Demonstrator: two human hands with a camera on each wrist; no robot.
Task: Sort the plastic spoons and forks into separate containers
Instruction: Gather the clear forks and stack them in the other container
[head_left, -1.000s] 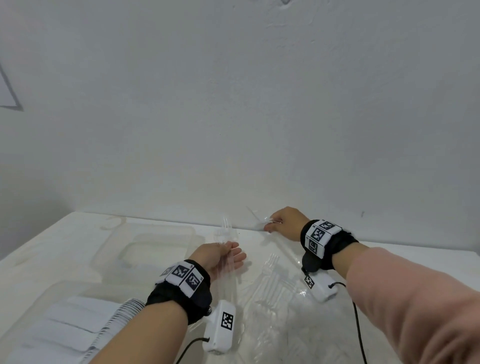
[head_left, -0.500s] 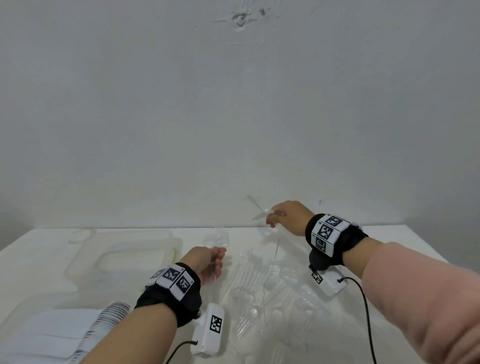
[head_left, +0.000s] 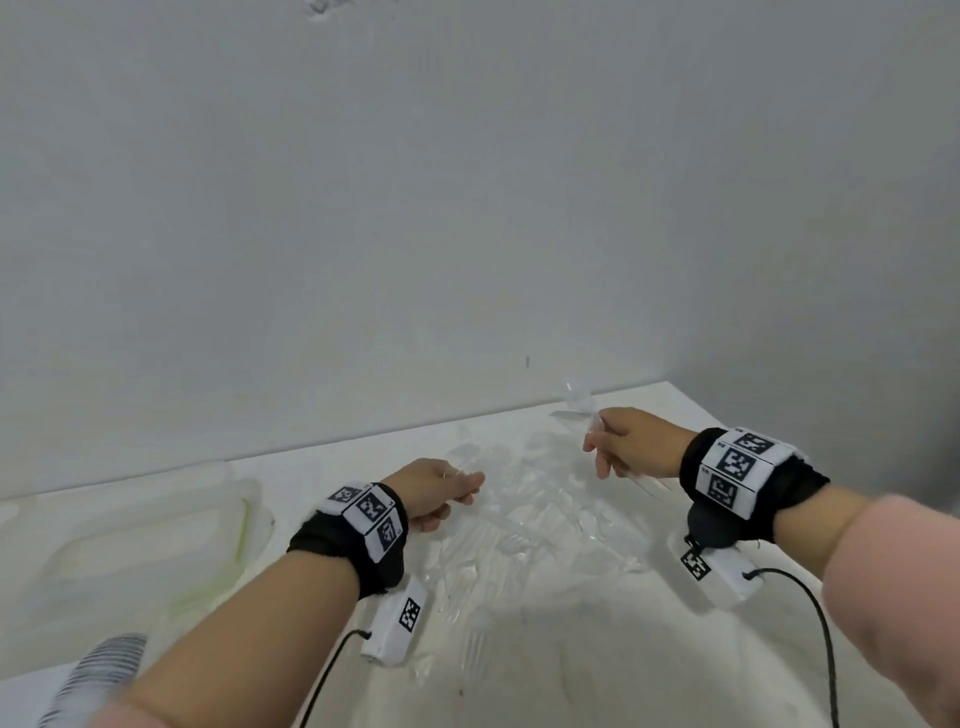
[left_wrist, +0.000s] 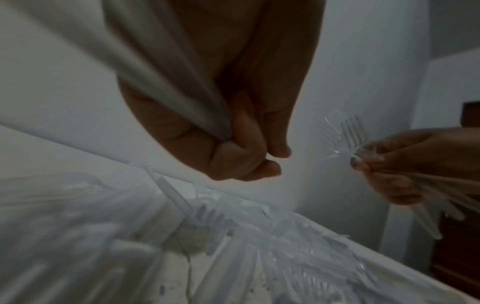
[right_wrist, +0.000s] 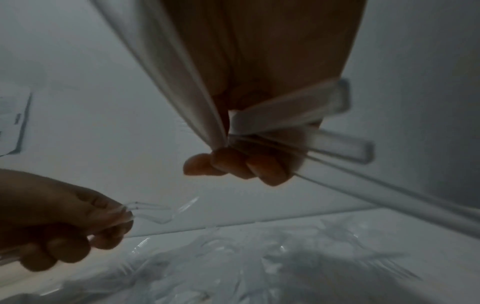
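A: Lifted clear of the heap now, the right hand is seen higher and further right than 1 second ago, with a fan of clear forks pinched between its curled fingers; tines are splayed beyond the fingertips, handles trailing back under the palm.

B: And the left hand?

A: Dropped lower than it was 1 second ago and drawn in close over the near edge of the pile of clear cutlery. Its fingers are curled round clear handles, and what looks like 1 or 2 spoon bowls can be made out past its fingertips. How many pieces are gripped cannot be told.

B: What is meant for the sorting?

A: A batch of each kind seems to have been gathered, so a drop-off is judged likely next. Plenty is left unsorted below both sets of fingers. A clear container lies well to the left of the left hand's knuckles; its contents cannot be made out.

B: Any brands or writing?

A: None that can be read. Only black-and-white square marker patterns are carried on the wristbands and the small white boxes hung beneath them. No text is legible on the cutlery or the container.
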